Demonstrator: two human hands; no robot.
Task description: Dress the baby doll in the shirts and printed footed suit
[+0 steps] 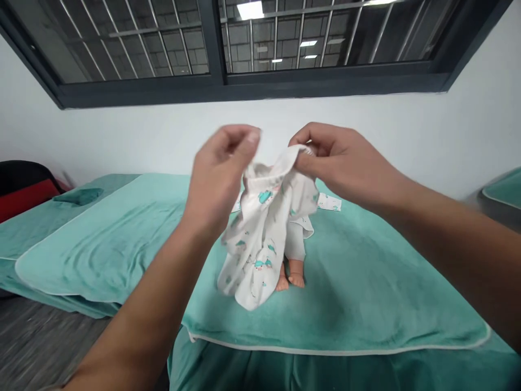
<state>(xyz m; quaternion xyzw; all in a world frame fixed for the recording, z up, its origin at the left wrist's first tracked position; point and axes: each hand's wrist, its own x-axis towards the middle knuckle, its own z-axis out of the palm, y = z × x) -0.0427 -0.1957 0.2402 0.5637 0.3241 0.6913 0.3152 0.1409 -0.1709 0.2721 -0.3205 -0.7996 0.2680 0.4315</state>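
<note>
A small white baby garment (264, 233) with green and pink prints hangs in the air in front of me, its gathered band uppermost. My right hand (329, 157) pinches this band between thumb and fingers. At the band's other end, my left hand (226, 163) is closed, thumb against fingers; its grip on the cloth is partly hidden and blurred. Behind the garment a baby doll (296, 266) lies on the green bedding, bare feet towards me. White leg clothing and a printed sleeve (329, 202) show; its head and trunk are covered from view.
Under the doll lies a green padded mat (386, 293) with pale piping. Another green mat (101, 239) is on the left, beside a red and black object (28, 190). A white wall (142, 136) and a barred, dark-framed window (217, 49) stand behind.
</note>
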